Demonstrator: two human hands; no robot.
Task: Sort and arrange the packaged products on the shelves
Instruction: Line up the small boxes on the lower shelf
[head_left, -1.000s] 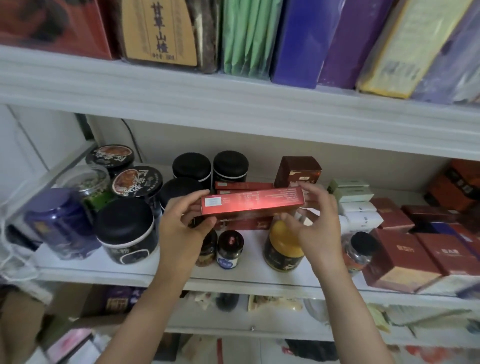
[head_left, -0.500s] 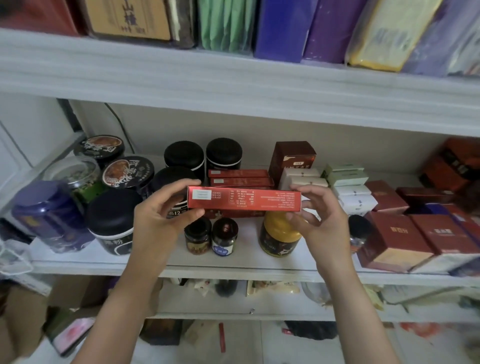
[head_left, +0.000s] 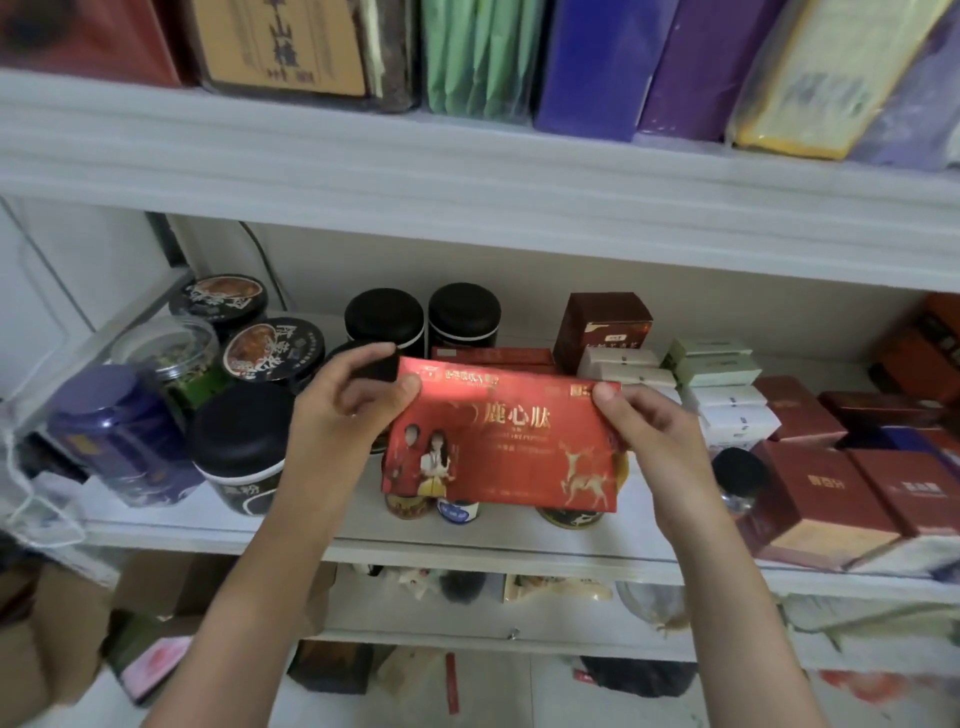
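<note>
White middle shelf (head_left: 182, 527): black-lidded jars (head_left: 241, 436) grouped left, maroon cartons (head_left: 821, 493) right, contents unseen. Red flat box (head_left: 504, 452) held before the shelf's centre, printed face to camera, long axis left-right; left hand (head_left: 337, 415) pinches its upper left corner, right hand (head_left: 660, 436) its upper right end, both equally near. Matching red boxes (head_left: 493, 356) lie stacked just behind it, so placement likely runs straight back.

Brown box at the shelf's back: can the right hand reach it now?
Probably not yet: right hand and left hand both hold the red box; otherwise the way to the brown box looks open.
</note>
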